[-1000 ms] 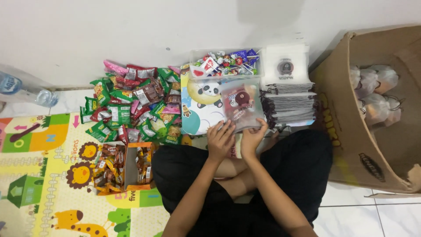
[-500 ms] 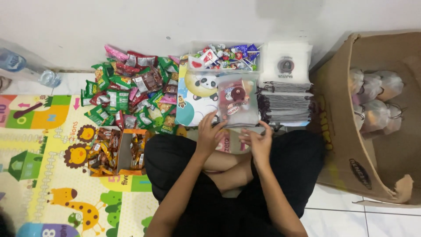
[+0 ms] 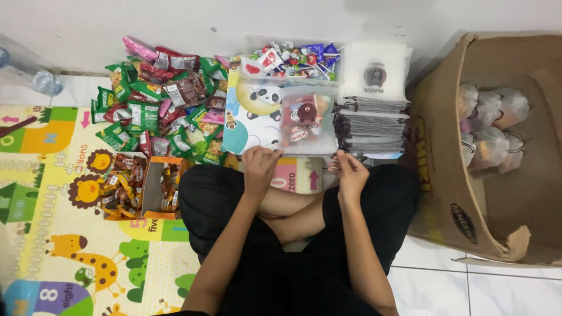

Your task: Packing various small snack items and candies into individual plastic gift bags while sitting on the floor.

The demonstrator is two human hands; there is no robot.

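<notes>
From the head camera, both forearms reach forward over crossed legs. The left hand (image 3: 259, 167) and right hand (image 3: 350, 171) pinch the near corners of a translucent pouch (image 3: 307, 120) of sweets lying on the play mat (image 3: 47, 193).

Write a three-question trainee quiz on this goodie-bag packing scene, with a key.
1. True or false: the cardboard box at the right holds filled bags.
2. What do the left hand and right hand grip? A) a water bottle B) the translucent pouch of sweets C) a snack packet
3. Fill in: the orange carton of wrapped sweets lies on the colourful play ____.

Key: 1 true; 2 B; 3 mat.
</notes>
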